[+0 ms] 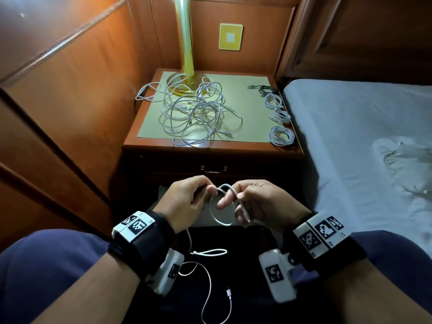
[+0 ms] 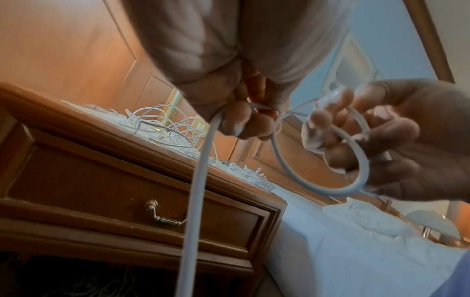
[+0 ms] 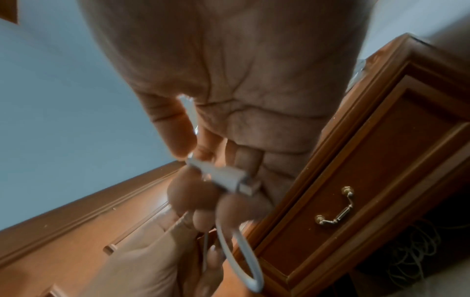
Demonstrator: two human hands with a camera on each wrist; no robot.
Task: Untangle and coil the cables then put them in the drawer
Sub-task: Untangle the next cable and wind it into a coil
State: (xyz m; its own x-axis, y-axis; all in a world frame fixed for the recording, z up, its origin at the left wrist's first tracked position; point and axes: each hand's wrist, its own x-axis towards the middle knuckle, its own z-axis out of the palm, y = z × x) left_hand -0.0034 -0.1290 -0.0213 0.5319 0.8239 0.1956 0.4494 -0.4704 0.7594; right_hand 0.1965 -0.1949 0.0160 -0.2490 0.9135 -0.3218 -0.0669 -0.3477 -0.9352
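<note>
A gold lamp (image 1: pixel 185 43) stands at twelve o'clock, a yellow wall plate (image 1: pixel 230 36) at one o'clock, and a grey-sheeted bed (image 1: pixel 362 136) at three, perhaps rumpled.

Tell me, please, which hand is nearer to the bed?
Right. The right hand works the cable on the side toward the bed; the left hand is beyond it, toward the wood panelling.

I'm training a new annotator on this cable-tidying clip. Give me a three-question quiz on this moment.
1. True or false: the drawer is shut.
2. Which hand holds the white cable by its plug? A) left hand B) right hand
3. Fill in: the tangled cables lie at the base of the ____.

Key: 1 true; 2 B; 3 lamp.
</note>
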